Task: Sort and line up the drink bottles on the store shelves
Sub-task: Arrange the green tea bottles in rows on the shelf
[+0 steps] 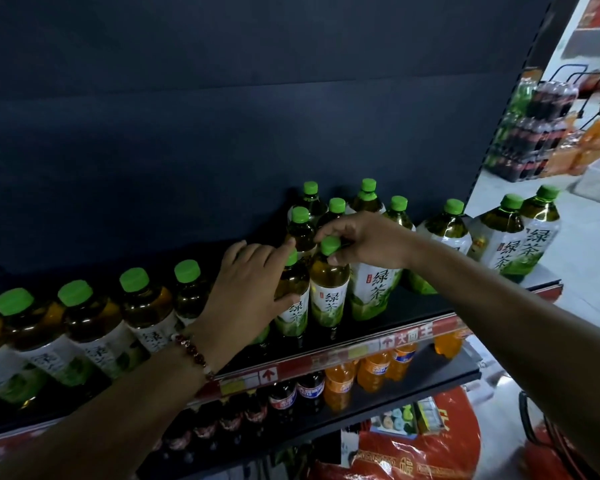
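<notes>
Right hand (pixel 368 242) pinches a green tea bottle (pixel 328 289) by its cap; left hand (pixel 246 289) grips its left neighbour (pixel 293 299). Risk: toppling the tight cluster behind.

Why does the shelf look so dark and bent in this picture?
Head view: wide-angle lens bows the shelf edge; the back panel sits dim while the aisle floor beyond glares bright; stacked bottles there are blurred.
</notes>
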Demonstrator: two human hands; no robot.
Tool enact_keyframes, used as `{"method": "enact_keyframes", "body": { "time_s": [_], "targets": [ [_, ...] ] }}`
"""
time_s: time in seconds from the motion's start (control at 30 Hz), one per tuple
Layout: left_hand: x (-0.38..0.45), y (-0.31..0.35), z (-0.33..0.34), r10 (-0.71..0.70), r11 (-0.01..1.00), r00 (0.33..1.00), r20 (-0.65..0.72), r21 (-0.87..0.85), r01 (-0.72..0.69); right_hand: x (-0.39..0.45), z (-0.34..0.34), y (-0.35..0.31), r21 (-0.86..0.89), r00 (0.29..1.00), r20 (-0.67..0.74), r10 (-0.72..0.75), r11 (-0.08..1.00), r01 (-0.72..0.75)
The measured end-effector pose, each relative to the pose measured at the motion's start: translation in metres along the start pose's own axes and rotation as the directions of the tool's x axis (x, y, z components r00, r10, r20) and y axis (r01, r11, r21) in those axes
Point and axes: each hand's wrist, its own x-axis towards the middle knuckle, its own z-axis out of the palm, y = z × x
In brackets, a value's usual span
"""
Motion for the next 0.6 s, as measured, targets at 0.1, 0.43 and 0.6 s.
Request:
{"method": "enact_keyframes", "body": {
  "time_s": [0.1,0.43,0.6],
  "targets": [
    [0.000,-0.002,0.003,0.005,1.000,1.000,-0.017,0.001,-0.005,-0.002,0.001,0.001,0.012,1.000,0.008,-0.010,1.000,0.010],
    [-0.003,-0.002,0.005,0.025,1.000,0.998,-0.056,0.006,-0.025,-0.007,0.015,0.008,0.120,0.996,-0.084,0.001,0.993,0.010],
    [-0.002,-0.003,0.005,0.042,0.999,0.996,-0.074,0.005,-0.041,-0.006,0.011,0.002,0.176,0.997,-0.075,-0.006,0.984,0.020]
  ]
}}
